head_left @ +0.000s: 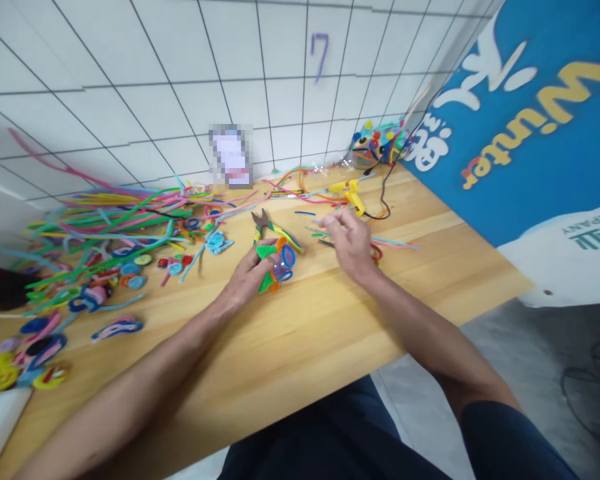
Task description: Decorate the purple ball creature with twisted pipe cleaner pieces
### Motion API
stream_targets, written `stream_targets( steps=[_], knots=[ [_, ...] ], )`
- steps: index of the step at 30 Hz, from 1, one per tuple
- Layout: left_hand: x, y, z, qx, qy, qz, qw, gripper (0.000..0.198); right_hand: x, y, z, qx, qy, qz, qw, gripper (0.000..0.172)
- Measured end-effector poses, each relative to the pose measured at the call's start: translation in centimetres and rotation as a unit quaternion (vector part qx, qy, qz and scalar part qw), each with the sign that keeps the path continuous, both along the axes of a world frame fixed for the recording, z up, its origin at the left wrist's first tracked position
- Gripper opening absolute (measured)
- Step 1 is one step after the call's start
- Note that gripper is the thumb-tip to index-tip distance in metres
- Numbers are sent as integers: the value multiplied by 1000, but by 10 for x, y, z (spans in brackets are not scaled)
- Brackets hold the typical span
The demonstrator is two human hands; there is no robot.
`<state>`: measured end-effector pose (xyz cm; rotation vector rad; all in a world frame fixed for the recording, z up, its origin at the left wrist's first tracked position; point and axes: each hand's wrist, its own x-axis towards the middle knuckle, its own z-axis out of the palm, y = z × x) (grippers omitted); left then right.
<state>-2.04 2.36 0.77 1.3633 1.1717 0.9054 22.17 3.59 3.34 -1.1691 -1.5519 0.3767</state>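
Observation:
My left hand is closed on a small pipe-cleaner figure with green leaf-like pieces, orange bits, blue loops and a clear purplish middle. Its fingers cover part of the green. My right hand is raised over the table with its fingertips pinched together; what they hold, if anything, is too small and blurred to name. Just behind the figure lie pliers with yellow-green handles. Below my right hand are scissors with red handles, partly hidden, and short pipe-cleaner pieces.
A heap of coloured pipe cleaners covers the left of the wooden table, with buttons and finished-looking twisted pieces before it. A yellow glue gun trails a black cord at the back right. A phone leans on the tiled wall.

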Motion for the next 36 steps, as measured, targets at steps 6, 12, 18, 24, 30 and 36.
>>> stream_targets(
  steps=[6,12,18,24,30,36],
  knots=[
    [2,1,-2,27,-20,-26,999,64,76,51,6,-99,-109,-188,971,19],
    [3,0,-6,39,-27,-18,999,59,102,106,-15,-195,-234,-230,924,41],
    [2,1,-13,32,-29,-25,999,52,100,106,-18,-192,-269,-257,908,50],
    [2,1,-15,45,-31,-28,998,57,64,46,-1,-19,-237,-149,960,22],
    [2,-1,-18,35,-60,-22,997,64,48,38,-8,-8,-191,-126,974,14],
    [2,1,-18,21,-75,-28,997,66,81,52,-14,-80,-148,-219,961,20]
  ],
)
